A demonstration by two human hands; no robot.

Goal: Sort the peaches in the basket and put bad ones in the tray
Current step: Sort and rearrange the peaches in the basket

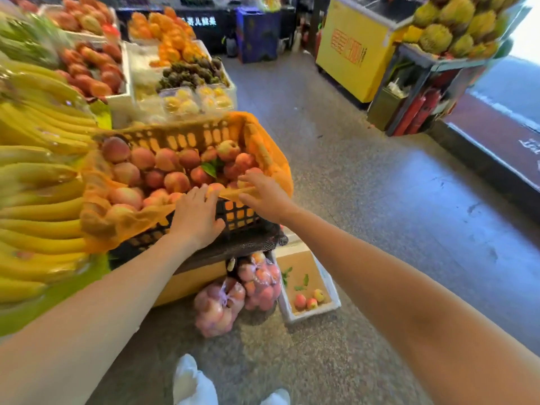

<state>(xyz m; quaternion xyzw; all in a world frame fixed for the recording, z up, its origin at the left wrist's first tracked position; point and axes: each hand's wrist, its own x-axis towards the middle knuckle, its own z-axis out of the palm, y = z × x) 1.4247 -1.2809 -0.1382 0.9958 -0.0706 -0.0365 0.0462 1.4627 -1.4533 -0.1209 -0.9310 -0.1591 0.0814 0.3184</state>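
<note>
Bananas [38, 182] fill the stand to the left of my left hand [196, 218], a broad yellow heap whose near ends lie just beside the basket [181, 138]. Beyond both my hands, further back on the stand, are white boxes of red fruit [93, 71], oranges [172, 39] and clear packs of yellow fruit [198, 100]. Far off to the right of my right hand [264, 197] stands a yellow freezer [353, 57], with durians [455, 24] piled on a rack past it.

Below my hands, on the speckled floor [365, 200], two net bags of peaches [236, 290] lean against the foot of the stand. Just right of them sits the white tray [327, 308] (brown lining, three small peaches and a few leaves inside). My white shoes [193, 384] show at the bottom edge.

The basket is black lattice plastic, lined with orange mesh [117, 226] that spills over the near rim and partly veils the fruit at the front left. It is directly under and ahead of my hands, tilted toward me. Peaches [172, 168] fill it to the rim: pink-red to pale orange, round, one green leaf [209, 168] among them.

Left hand: fingers spread, palm pressed flat on the basket's near wall, fingertips over the rim. Right hand: fingers loosely curled over the near right rim, tips touching the mesh and a peach at that corner; I cannot tell whether it grips anything.
</note>
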